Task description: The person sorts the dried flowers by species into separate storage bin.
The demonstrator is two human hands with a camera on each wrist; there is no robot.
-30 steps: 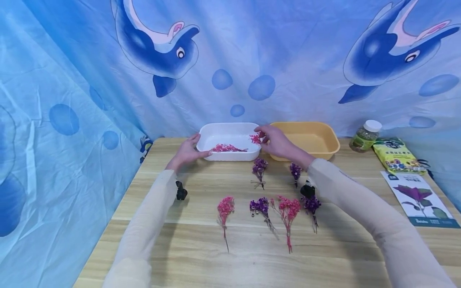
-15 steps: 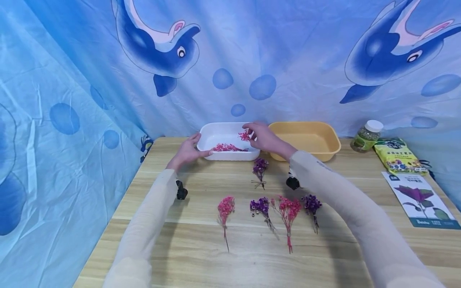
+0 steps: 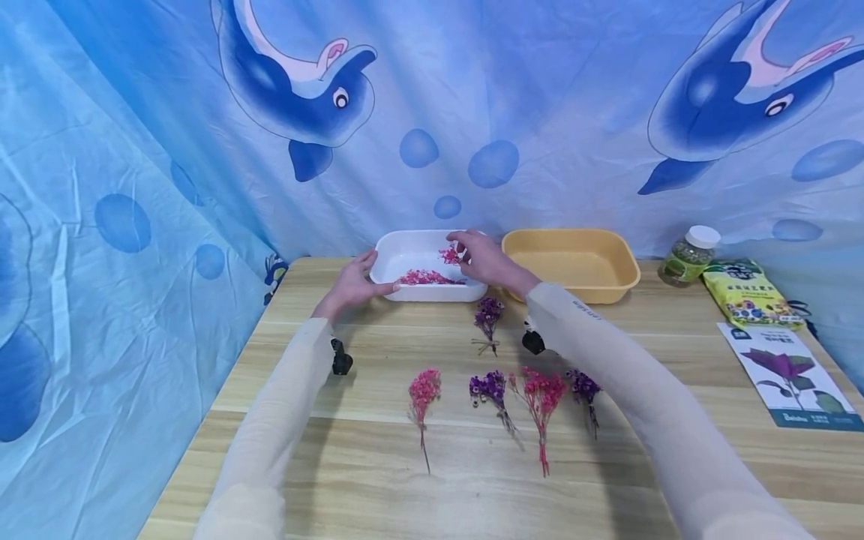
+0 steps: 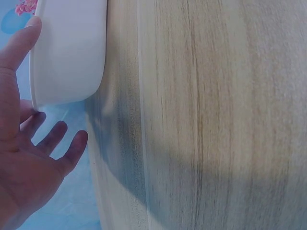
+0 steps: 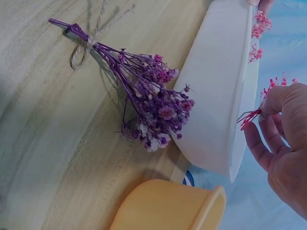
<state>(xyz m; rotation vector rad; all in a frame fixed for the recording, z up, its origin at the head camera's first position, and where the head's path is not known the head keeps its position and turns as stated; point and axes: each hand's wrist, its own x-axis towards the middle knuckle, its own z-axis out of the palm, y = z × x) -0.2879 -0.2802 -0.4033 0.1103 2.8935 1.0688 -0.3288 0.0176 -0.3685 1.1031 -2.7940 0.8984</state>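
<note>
In the head view, my left hand [image 3: 352, 283] rests at the left end of a white basin [image 3: 398, 294], fingers spread. The left wrist view shows the thumb [image 4: 31, 31] on its rim and the other fingers by its end. My right hand [image 3: 484, 259] is over the right part of the basin. It pinches a small bunch of pink dried flowers [image 3: 449, 256] by the stems, red stem ends [image 5: 249, 118] poking out between thumb and fingers. Another pink bunch [image 3: 425, 277] lies inside the basin along the front wall.
A yellow basin [image 3: 631, 279] stands to the right. On the table lie purple bunches [image 3: 489, 315], [image 3: 491, 387], [image 3: 583, 387] and pink bunches [image 3: 424, 388], [image 3: 543, 391]. A jar [image 3: 687, 259], a yellow packet [image 3: 745, 294] and a flower-print card [image 3: 786, 375] line the right side.
My right hand has moved left from the basin's right rim to over its inside, carrying the pink flowers. The right sleeve now covers one purple bunch. My left hand stays put.
</note>
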